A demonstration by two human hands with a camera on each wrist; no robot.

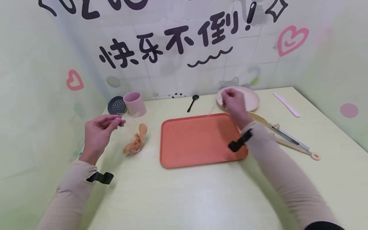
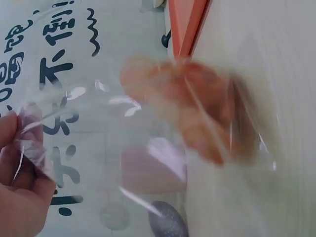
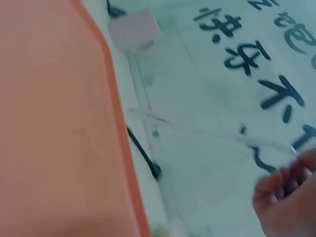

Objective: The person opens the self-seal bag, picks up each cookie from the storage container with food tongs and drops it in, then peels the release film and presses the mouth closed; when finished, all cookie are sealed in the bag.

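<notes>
My left hand (image 1: pixel 99 132) pinches the top of a clear plastic bag (image 2: pixel 131 106) between thumb and fingers. Low in the bag are several orange-brown pieces (image 1: pixel 134 144), blurred in the left wrist view; their kind does not show. The bag hangs over the table left of an orange tray (image 1: pixel 201 140). My right hand (image 1: pixel 234 103), with fingers curled, is raised over the tray's far right corner, in front of a pink plate (image 1: pixel 251 99). From its fingertips a thin clear plastic strip (image 3: pixel 222 136) stretches away in the right wrist view.
A pink cup (image 1: pixel 136 105) and a dark slotted utensil (image 1: pixel 116 105) stand at the back left. Behind the tray lies a small black spoon (image 1: pixel 193 103). To the right are tongs (image 1: pixel 290 143) and a pink knife (image 1: pixel 287 104). Walls close off the back and sides.
</notes>
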